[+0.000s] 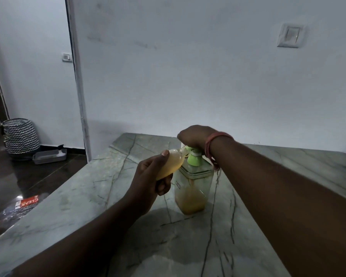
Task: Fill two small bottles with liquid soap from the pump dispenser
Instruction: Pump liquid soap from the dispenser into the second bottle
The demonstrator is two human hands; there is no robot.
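left hand point(148, 176) fingers grip tilted, soap-filled small clear bottle point(171, 163); right hand point(194, 136) presses green pump dispenser point(192, 176); overflow likely.

Zigzag-patterned basket point(21, 135) beside grey tray point(49, 156) on dark floor; wall switch point(291, 36) above veined marble counter point(68, 206).
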